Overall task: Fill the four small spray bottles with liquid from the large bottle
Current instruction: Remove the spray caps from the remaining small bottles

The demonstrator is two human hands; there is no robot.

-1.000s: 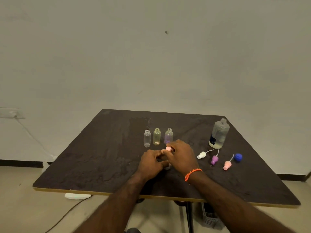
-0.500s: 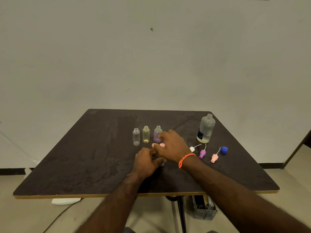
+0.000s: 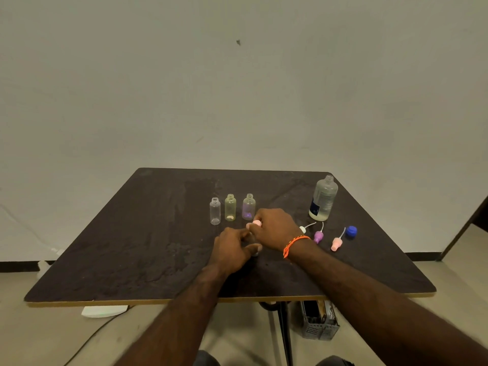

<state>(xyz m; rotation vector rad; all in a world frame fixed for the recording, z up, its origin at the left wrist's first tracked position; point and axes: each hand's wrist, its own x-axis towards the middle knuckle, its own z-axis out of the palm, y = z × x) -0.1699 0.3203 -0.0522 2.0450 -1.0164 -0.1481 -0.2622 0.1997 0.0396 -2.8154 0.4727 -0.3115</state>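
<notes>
Both hands stay on the 4th small bottle at mid-surface, same as 1 s ago; what shifts most is the camera, which swung and is now back, so the scene reads a bit wider. The right hand sits on top, fingers closed round the pink spray cap. The left hand wraps the bottle body low down, grip closed on it. Can't tell if the cap is turning or which way.

Other 3 small bottles stand open in a row just behind the hands: clear bottle, yellow-green bottle, purple bottle. Their spray tops, white, purple and pink, lie to the right w/ a blue cap. The large bottle stands uncapped at the far right of the surface, w/ liquid inside.

Judgement: prob. the last cap is coming off, so the prep step is nearly done; no pouring yet, all 4 look unfilled. Next need: a free hand for the large bottle.
</notes>
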